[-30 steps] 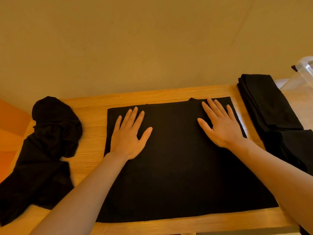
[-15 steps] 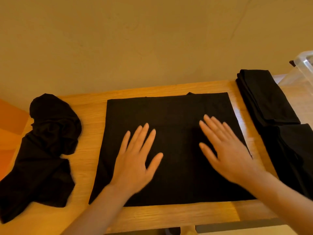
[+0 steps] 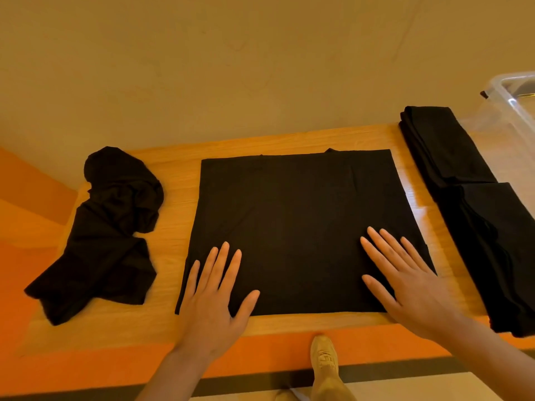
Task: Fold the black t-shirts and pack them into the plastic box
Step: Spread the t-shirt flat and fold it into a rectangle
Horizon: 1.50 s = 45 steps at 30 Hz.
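A wooden table (image 3: 173, 204) with a light grain is taking up the middle of the view, its far edge sitting close against a plain beige wall (image 3: 231, 68) that is filling the upper half. An orange band (image 3: 26, 227) is showing to the left of the table and running along below its near edge. Under that, a dark strip (image 3: 405, 371) is crossing the floor. A beige shoe (image 3: 324, 354) is poking out just below the table's near edge, with a trouser leg (image 3: 330, 386) of like colour rising behind it.
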{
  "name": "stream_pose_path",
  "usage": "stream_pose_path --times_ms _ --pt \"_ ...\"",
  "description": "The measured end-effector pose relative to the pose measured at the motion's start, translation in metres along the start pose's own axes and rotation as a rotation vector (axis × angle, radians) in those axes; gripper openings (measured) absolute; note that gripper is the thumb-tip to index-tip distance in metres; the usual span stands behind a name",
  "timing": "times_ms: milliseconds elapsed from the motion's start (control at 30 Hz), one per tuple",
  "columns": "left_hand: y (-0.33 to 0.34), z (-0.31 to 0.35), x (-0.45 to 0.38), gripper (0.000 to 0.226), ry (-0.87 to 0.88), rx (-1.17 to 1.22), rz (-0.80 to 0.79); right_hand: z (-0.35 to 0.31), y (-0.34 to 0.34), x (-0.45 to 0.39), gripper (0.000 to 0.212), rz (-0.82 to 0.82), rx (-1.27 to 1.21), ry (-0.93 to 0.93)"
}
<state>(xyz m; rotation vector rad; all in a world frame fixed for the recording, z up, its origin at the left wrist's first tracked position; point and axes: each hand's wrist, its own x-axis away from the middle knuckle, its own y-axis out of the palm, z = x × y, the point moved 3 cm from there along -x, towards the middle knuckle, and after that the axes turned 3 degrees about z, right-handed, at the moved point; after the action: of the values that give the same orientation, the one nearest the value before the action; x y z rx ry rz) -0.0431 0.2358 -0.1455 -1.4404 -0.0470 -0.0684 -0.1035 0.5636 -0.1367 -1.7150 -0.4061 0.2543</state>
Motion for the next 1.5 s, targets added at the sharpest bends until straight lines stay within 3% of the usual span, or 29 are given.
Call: stream_pose_path --times_ms 233,367,467,567,667,800,933,1033,1100,1167,1233,1333,1433,1500 --pt "0.002 -0.022 0.037 0.073 -0.002 -0.019 0.023 0.006 0.008 0.057 0.064 0.068 0.064 -0.143" --pt "0.002 -0.038 0.050 0.078 0.086 -0.039 0.009 0.014 0.010 0.058 0.081 0.036 0.136 -0.169" --pt "0.002 -0.050 0.057 0.082 0.149 -0.078 0.021 0.019 0.012 0.058 0.076 0.024 0.219 -0.206" --pt "0.001 -0.056 0.068 0.068 0.229 -0.085 0.109 0.025 0.010 0.062 0.106 -0.002 0.202 -0.160" --pt "0.004 -0.062 0.084 0.053 0.362 -0.103 0.253 0.026 0.009 0.070 0.118 0.033 0.218 -0.191" --pt "0.002 -0.068 0.095 0.037 0.450 -0.120 0.327 0.029 0.002 0.079 0.119 0.046 0.190 -0.260" --pt "-0.011 -0.070 0.097 0.036 0.461 -0.029 0.332 0.037 -0.010 0.086 0.105 -0.040 0.035 -0.273" --pt "-0.022 -0.073 0.096 0.047 0.351 0.130 0.271 0.043 -0.019 0.091 0.077 -0.108 -0.155 -0.234" --pt "-0.031 -0.077 0.096 0.037 0.239 0.244 0.254 0.045 -0.026 0.092 0.049 -0.064 -0.243 -0.184" --pt "-0.035 -0.082 0.097 0.027 0.137 0.304 0.275 0.045 -0.035 0.095 0.046 -0.042 -0.428 -0.101" --pt "-0.037 -0.085 0.098 0.039 0.029 0.375 0.272 0.041 -0.046 0.097 0.045 0.016 -0.631 -0.014" --pt "-0.045 -0.082 0.096 0.034 -0.107 0.508 0.289 0.044 -0.054 0.098 0.051 0.116 -0.885 0.104" --pt "-0.055 -0.079 0.088 0.030 -0.269 0.702 0.312 0.045 -0.061 0.091 0.059 0.137 -0.999 0.241" --pt "-0.063 -0.075 0.079 0.027 -0.328 0.810 0.327 0.044 -0.069 0.085 0.050 0.159 -1.051 0.306"
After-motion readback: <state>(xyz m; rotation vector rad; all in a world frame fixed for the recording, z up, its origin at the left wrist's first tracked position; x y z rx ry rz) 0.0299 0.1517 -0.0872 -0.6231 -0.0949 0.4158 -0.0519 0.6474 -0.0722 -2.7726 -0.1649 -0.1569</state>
